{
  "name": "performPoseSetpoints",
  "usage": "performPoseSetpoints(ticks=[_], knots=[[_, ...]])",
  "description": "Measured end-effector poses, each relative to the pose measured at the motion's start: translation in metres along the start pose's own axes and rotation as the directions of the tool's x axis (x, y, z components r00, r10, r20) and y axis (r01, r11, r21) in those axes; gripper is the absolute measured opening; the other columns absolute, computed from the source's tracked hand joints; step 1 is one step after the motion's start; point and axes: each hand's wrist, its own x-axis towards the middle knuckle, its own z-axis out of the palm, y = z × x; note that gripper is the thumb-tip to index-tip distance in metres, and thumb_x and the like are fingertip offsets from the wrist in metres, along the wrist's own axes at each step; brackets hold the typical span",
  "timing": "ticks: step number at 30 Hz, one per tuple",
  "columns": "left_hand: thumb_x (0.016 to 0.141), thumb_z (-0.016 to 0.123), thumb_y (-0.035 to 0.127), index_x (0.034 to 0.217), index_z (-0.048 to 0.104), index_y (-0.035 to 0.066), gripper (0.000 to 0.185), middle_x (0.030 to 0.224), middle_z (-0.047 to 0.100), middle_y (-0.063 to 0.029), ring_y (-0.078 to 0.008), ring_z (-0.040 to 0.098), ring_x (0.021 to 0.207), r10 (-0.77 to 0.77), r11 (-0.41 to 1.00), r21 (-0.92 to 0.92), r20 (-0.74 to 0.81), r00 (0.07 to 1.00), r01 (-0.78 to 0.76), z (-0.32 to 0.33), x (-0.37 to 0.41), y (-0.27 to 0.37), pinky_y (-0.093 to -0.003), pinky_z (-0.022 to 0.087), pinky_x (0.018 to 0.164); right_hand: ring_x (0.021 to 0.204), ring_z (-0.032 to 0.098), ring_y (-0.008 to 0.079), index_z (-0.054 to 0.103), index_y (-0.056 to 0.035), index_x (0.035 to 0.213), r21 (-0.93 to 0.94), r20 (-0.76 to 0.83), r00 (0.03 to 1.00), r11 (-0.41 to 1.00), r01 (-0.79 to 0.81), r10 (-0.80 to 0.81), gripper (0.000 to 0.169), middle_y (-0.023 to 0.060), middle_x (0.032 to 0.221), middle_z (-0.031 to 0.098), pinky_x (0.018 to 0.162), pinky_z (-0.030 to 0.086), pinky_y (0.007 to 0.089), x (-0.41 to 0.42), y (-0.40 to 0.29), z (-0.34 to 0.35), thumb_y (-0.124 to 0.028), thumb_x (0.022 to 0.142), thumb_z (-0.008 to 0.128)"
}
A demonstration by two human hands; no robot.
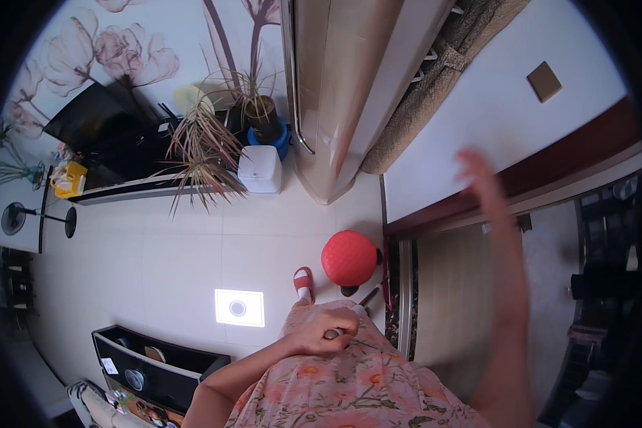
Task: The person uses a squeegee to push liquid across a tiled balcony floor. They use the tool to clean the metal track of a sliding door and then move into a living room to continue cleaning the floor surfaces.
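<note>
My left hand (334,330) is closed around a small dark, rod-like object (333,334), held against the pink floral dress (364,374); most of the object is hidden by the fingers. My right hand (476,168) is raised at the right, blurred, in front of the white wall beside the dark red door frame (567,157). Nothing shows in it, and its fingers look partly spread. Up the wall from it is a brown square switch plate (544,82). On the floor before me stands a round red stool (350,259), beside my foot in a red slipper (303,281).
A doorway threshold (405,299) lies at the right. Ahead are a beige column (331,107), a bunched brown curtain (428,96), a white bin (260,169) and potted plants (208,144). A black table (160,364) stands lower left, a fan (14,218) far left.
</note>
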Motion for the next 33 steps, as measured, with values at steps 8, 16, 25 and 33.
performPoseSetpoints(ticks=[8, 16, 25, 33], knots=[[0.074, 0.059, 0.013, 0.066, 0.047, 0.002, 0.017, 0.064, 0.048, -0.0116, -0.0299, 0.048, 0.062, 0.105, 0.976, -0.198, 0.045, 0.993, -0.094, -0.020, 0.046, -0.012, -0.0386, 0.038, 0.063, 0.094, 0.057, 0.0280, 0.056, -0.0155, 0.113, 0.575, 0.211, 0.240, 0.078, -0.815, 0.948, 0.042, 0.0096, 0.102, 0.059, 0.076, 0.053, 0.0475, -0.215, 0.275, 0.218, -0.045, 0.084, 0.063], [0.071, 0.059, 0.009, 0.062, 0.049, 0.002, 0.016, 0.059, 0.047, -0.0096, -0.0300, 0.049, 0.061, 0.176, 0.965, -0.239, 0.291, 0.940, -0.106, 0.002, 0.074, 0.003, -0.0386, 0.039, 0.063, 0.051, 0.058, 0.0230, 0.042, -0.0034, 0.111, 0.864, 0.371, 0.645, 0.008, -0.504, 0.668, 0.022, 0.0183, 0.085, 0.061, 0.046, 0.049, 0.0340, -0.222, 0.350, 0.241, -0.009, 0.089, 0.042], [0.075, 0.061, 0.008, 0.064, 0.049, 0.003, 0.017, 0.064, 0.050, -0.0097, -0.0287, 0.049, 0.064, 0.236, 0.965, -0.174, 0.268, 0.934, -0.194, 0.066, 0.108, 0.033, -0.0393, 0.037, 0.061, 0.042, 0.048, 0.0209, 0.045, 0.0011, 0.082, 0.696, 0.290, 0.571, 0.240, -0.677, 0.768, 0.006, 0.0115, 0.061, 0.048, 0.037, 0.042, 0.0308, -0.216, 0.324, 0.197, -0.001, 0.076, 0.046], [0.067, 0.060, 0.008, 0.064, 0.052, 0.006, 0.010, 0.061, 0.050, -0.0072, -0.0279, 0.052, 0.061, 0.271, 0.961, -0.039, 0.329, 0.904, -0.274, 0.095, 0.162, 0.023, -0.0390, 0.042, 0.061, 0.047, 0.047, 0.0088, 0.044, -0.0115, 0.094, 0.785, 0.583, 0.588, -0.203, -0.585, 0.560, 0.009, 0.0025, 0.066, 0.051, 0.042, 0.040, 0.0240, -0.136, 0.315, 0.167, -0.018, 0.094, 0.050]])
